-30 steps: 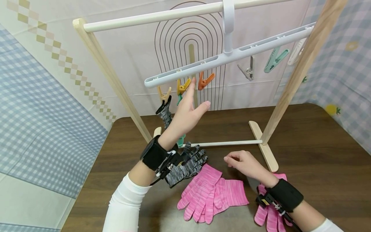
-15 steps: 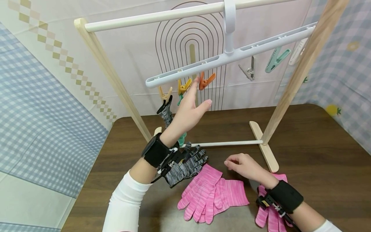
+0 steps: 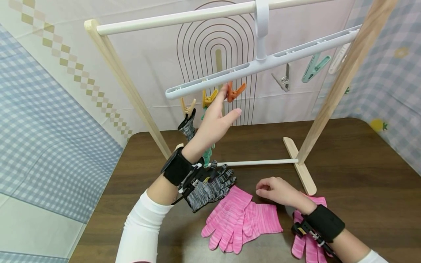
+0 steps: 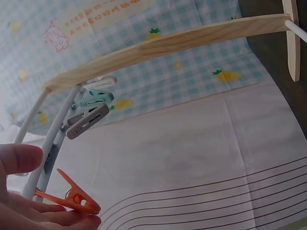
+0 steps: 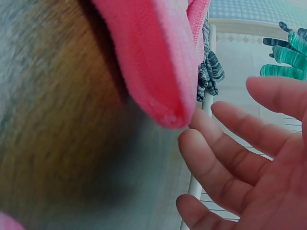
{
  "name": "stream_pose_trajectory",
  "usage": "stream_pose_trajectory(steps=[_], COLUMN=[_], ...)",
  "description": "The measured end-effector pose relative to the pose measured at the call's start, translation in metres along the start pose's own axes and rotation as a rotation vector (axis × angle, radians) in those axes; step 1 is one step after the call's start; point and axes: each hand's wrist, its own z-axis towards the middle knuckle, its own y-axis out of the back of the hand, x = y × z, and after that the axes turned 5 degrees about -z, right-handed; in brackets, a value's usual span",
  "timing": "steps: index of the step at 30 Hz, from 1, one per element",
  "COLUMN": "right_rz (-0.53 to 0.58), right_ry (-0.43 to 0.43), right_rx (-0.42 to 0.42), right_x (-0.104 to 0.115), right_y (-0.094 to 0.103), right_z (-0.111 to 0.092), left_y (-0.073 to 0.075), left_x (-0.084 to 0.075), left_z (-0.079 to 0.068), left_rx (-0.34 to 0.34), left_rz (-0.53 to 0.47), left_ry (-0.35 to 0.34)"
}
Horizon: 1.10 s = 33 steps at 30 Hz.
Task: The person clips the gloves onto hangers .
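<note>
My left hand (image 3: 213, 126) reaches up under the white hanger (image 3: 273, 63), fingers extended. In the left wrist view, its fingers lie against an orange clip (image 4: 79, 199), the thumb apart from it. Left of that clip hang a yellow clip (image 3: 209, 98) with a green glove (image 3: 207, 156) and a wooden clothespin (image 3: 188, 108) with a black-and-grey glove (image 3: 186, 128), both gloves partly hidden by my forearm. My right hand (image 3: 277, 190) holds nothing; its fingers are loosely bent over the table, right of the pink gloves (image 3: 230, 219).
The hanger hangs tilted from a wooden rack (image 3: 177, 18). A metal clip (image 3: 283, 78), a mint clip (image 3: 315, 68) and a white clip (image 3: 339, 59) hang at its right. Another black-and-grey glove (image 3: 205, 195) lies on the table (image 3: 355, 190); a pink glove (image 3: 310, 248) lies under my right wrist.
My left hand has shifted slightly up and right, its fingertips now at the orange clip. The right hand has dipped a little and stays near the same spot.
</note>
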Motion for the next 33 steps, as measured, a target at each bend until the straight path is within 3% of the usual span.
stream_pose_trajectory(steps=[15,33], right_rz=[-0.015,-0.167], right_ry=[-0.003,-0.030], right_rx=[0.063,0.070], right_x=[-0.005,0.001], right_y=[-0.005,-0.011], right_z=[-0.001,-0.001], left_y=[0.000,0.000], left_x=[-0.002,-0.002], left_z=[0.001,0.000], left_rx=[-0.004,-0.018], left_rz=[-0.050,-0.061], left_ry=[0.001,-0.007])
